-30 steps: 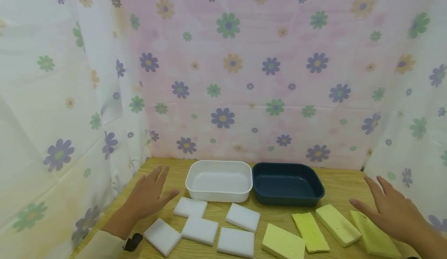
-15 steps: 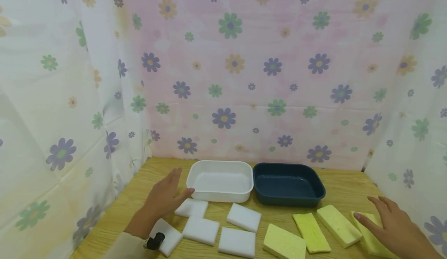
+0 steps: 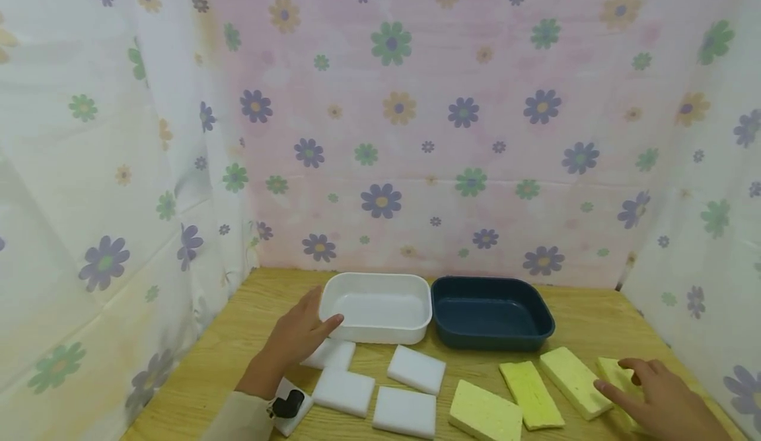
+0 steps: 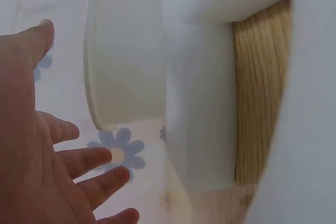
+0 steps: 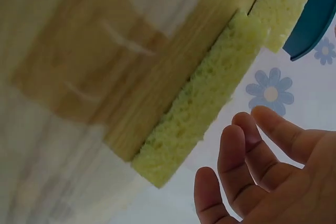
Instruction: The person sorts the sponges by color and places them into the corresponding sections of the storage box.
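Note:
My left hand [image 3: 297, 332] hovers by the left end of a white rectangular tub [image 3: 377, 334], over the white sponge [image 3: 337, 355] in front of it. Its fingers are spread and hold nothing; in the left wrist view the hand [image 4: 47, 150] is apart from the white pieces. My right hand [image 3: 662, 398] is above the rightmost yellow sponge [image 3: 614, 372], partly covering it. Its fingers bend loosely, and the right wrist view shows a gap between the fingers [image 5: 231, 156] and a yellow sponge [image 5: 202, 100].
A dark blue tub [image 3: 496, 342] stands against the white one. Several more white sponges [image 3: 343, 391] lie in front on the left, and yellow ones [image 3: 531, 395] on the right. Flowered cloth [image 3: 416, 164] encloses the wooden table [image 3: 238, 322] at the back and sides.
My left hand has moved right towards the white tub. My right hand has come down and nearer over the rightmost yellow sponge, its fingers bending more. Sponges and tubs stay put.

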`<control>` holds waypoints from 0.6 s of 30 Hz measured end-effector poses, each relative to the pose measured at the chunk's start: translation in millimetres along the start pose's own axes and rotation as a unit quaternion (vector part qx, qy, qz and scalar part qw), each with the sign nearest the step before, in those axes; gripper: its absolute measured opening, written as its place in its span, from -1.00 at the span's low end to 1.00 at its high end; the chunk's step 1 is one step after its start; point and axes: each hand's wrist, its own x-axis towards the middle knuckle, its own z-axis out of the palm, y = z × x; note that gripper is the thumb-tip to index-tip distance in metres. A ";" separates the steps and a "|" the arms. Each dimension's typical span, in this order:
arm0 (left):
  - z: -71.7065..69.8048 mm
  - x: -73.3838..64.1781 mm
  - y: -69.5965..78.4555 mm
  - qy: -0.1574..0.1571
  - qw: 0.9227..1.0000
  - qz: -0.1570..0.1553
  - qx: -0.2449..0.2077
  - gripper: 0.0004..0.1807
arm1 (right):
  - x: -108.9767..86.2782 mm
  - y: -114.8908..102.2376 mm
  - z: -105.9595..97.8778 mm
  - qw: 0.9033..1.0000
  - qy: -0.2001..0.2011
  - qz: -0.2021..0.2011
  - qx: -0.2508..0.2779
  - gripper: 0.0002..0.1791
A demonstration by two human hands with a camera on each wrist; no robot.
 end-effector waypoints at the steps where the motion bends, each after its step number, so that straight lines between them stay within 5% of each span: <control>1: 1.6 1.3 0.1 0.000 1.000 0.001 -0.004 0.03 | -0.1 -0.9 1.6 1.000 -0.003 0.000 0.000 0.07; 18: 11.1 3.2 -3.0 -0.037 0.997 -0.045 -0.057 0.05 | -2.2 -15.1 11.1 0.999 -0.026 0.014 -0.045 0.08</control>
